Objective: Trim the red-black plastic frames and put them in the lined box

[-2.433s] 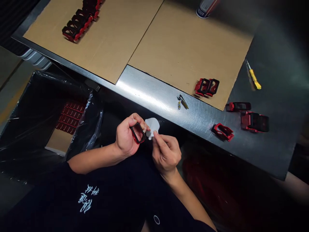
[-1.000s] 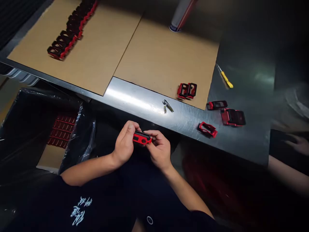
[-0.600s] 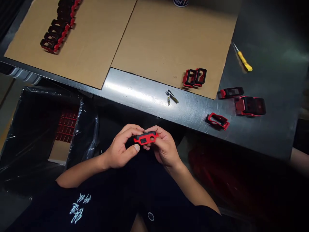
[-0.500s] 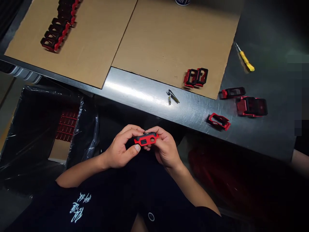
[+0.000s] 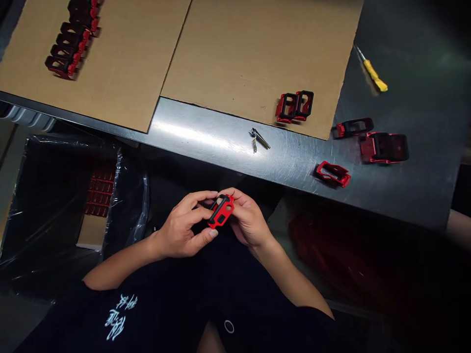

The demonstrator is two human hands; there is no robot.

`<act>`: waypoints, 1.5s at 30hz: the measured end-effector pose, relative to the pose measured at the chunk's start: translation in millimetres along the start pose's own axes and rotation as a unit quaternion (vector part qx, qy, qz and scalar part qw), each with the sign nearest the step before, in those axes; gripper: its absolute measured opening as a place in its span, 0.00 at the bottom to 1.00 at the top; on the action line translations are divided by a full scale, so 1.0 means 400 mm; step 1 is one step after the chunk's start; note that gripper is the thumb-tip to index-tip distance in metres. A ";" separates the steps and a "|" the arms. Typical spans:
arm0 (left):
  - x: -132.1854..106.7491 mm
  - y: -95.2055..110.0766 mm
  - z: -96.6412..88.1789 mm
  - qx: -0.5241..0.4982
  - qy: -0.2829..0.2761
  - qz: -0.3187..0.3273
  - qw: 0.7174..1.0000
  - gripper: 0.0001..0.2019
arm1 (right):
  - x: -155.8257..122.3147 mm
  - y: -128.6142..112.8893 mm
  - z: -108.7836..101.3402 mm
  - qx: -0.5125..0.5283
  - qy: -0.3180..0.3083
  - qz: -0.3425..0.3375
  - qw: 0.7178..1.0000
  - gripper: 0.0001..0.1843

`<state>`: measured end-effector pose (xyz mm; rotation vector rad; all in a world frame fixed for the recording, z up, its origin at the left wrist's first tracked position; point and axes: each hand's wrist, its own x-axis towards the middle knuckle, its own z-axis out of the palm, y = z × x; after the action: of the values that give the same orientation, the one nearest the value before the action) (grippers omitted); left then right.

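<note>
In the head view, my left hand (image 5: 179, 230) and right hand (image 5: 248, 220) are together, clamped on a red-and-black frame (image 5: 221, 218) over my lap. A row of frames (image 5: 69, 49) stands on the far-left cardboard (image 5: 121, 93), loose frames (image 5: 383, 148) lie right on the table (image 5: 206, 130), and packed frames (image 5: 97, 191) sit in the near-left box (image 5: 90, 233).

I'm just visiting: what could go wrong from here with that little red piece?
The red-and-black part, pinched between the left hand and right hand, is small and held over the lap, so it might slip and drop. The loose red piece near the edge of the steel table could get knocked off.
</note>
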<state>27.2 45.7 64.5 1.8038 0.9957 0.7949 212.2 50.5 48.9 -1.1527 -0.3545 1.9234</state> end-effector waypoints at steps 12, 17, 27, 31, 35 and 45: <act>-0.004 -0.009 0.004 0.040 0.004 0.002 0.999 0.07 | -0.005 0.001 0.002 0.001 -0.004 -0.013 1.000 0.14; -0.008 -0.010 0.005 0.039 0.013 -0.018 0.999 0.08 | -0.015 -0.001 -0.008 0.002 -0.001 -0.005 1.000 0.12; -0.011 -0.012 0.003 0.074 0.022 0.005 0.997 0.08 | -0.031 -0.005 -0.021 -0.025 -0.021 -0.006 0.999 0.10; -0.009 -0.016 0.004 0.127 0.032 0.060 0.990 0.07 | -0.033 0.003 -0.033 -0.038 -0.030 -0.014 0.999 0.09; -0.004 -0.019 0.006 0.174 0.045 0.114 0.977 0.05 | -0.036 0.006 -0.040 -0.040 -0.037 -0.022 0.998 0.10; -0.001 -0.021 0.007 0.135 0.023 0.106 0.985 0.05 | -0.040 0.006 -0.040 -0.061 -0.027 -0.023 0.998 0.13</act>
<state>27.0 46.6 55.6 2.1613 0.9905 0.8672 227.7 33.8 48.2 -1.1628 -0.5296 1.9167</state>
